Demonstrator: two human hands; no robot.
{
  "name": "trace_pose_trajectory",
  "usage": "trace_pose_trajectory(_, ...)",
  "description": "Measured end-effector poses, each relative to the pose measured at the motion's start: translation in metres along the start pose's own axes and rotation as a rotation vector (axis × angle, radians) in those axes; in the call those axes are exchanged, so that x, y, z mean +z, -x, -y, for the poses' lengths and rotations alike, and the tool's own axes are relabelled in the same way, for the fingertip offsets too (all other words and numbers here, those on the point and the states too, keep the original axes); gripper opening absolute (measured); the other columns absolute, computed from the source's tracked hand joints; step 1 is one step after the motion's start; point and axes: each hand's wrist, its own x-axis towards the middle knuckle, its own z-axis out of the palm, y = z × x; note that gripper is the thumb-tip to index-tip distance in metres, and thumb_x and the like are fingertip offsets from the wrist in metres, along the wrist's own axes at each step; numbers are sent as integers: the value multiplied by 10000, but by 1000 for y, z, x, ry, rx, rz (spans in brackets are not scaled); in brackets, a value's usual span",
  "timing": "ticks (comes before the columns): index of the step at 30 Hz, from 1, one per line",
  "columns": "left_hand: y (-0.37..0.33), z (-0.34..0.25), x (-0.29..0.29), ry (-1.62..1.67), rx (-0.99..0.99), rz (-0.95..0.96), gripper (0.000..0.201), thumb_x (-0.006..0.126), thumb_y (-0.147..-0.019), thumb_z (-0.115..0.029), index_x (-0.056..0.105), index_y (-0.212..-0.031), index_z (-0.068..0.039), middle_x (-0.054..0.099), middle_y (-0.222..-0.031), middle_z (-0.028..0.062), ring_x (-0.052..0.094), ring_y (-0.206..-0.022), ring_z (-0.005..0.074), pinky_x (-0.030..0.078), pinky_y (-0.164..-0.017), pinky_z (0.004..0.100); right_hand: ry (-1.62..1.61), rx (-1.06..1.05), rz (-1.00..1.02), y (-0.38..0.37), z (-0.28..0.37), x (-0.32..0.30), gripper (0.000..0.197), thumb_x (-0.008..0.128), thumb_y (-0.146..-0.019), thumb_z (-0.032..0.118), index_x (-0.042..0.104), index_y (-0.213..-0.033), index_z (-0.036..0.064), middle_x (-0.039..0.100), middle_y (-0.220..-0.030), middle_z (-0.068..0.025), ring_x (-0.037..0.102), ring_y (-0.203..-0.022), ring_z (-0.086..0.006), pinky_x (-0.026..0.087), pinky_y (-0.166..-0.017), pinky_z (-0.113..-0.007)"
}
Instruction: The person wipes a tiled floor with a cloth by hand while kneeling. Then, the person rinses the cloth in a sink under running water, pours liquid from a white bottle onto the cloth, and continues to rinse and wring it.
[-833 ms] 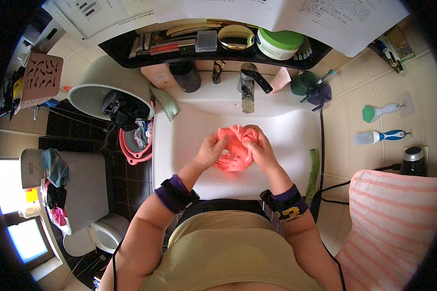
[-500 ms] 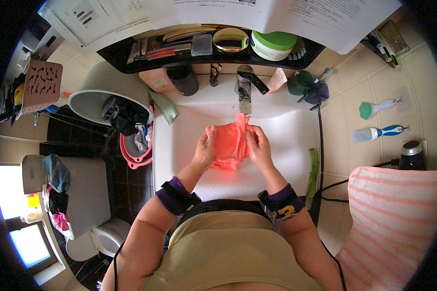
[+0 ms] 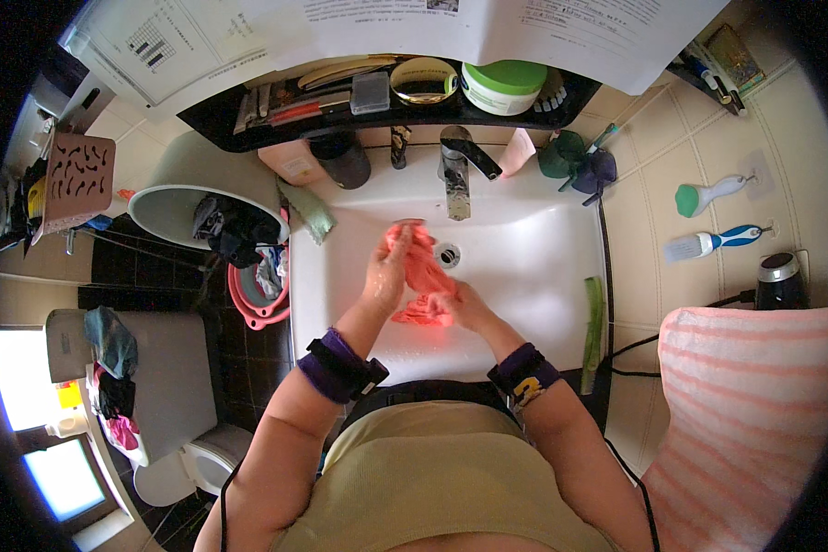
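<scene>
A wet, coral-pink cloth [image 3: 425, 265] hangs bunched between my two hands over the white sink [image 3: 534, 276]. My left hand [image 3: 388, 267] is closed round its upper end. Lower and nearer to me, my right hand [image 3: 465, 305] grips the cloth's other part, its fingers slightly smeared by motion. Below the hands, a loose fold of the cloth hangs toward the basin floor. Just right of the cloth the drain hole [image 3: 447, 256] shows. Behind it stands the faucet [image 3: 457, 179] with a black lever; no running water can be made out.
A black shelf [image 3: 239, 138] with a green-lidded tub [image 3: 503, 85] spans the back. Left of the sink are a tilted pail [image 3: 156, 207] of dark clothes and a pink-rimmed basin [image 3: 248, 308]. A striped towel [image 3: 745, 396] hangs right; a green strip [image 3: 592, 322] lies on the sink's edge.
The cloth, spread flat between both hands before, is now bunched and shifted left and away from the faucet. My right hand has come down and left, uncovering the drain.
</scene>
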Motion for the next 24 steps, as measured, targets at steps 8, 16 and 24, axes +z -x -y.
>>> trace_pose_trajectory(8, -38, 105, -49, -139, -96, -108, 333, 453, -989, -355, 550, -1139, -73, 584, -1017, 57, 566, -958, 202, 491, -849, 354, 337, -585, -515, -8, 59, 54, 164, 543, -916, 228, 604, -921, 77, 620, -824, -73, 628, -634, -207, 488, -546, -340)
trace_pose_trajectory(16, -25, 82, 9, 79, -476, -72, 384, 378, -993, -461, 563, -1050, -129, 596, -953, 8, 567, -828, 184, 499, -742, 349, 708, -264, -711, -10, 48, 17, 353, 574, -930, 357, 629, -758, 55, 650, -770, -147, 645, -683, -328, 513, -612, -413)
trace_pose_trajectory(24, -52, 125, -29, -2118, 650, 411, 226, 503, -908, -296, 581, -1062, -150, 608, -1054, 10, 559, -1017, 189, 448, -907, 308, 735, -19, -596, -15, 41, 9, 294, 547, -945, 285, 638, -795, 49, 661, -789, -166, 659, -687, -325, 503, -598, -438)
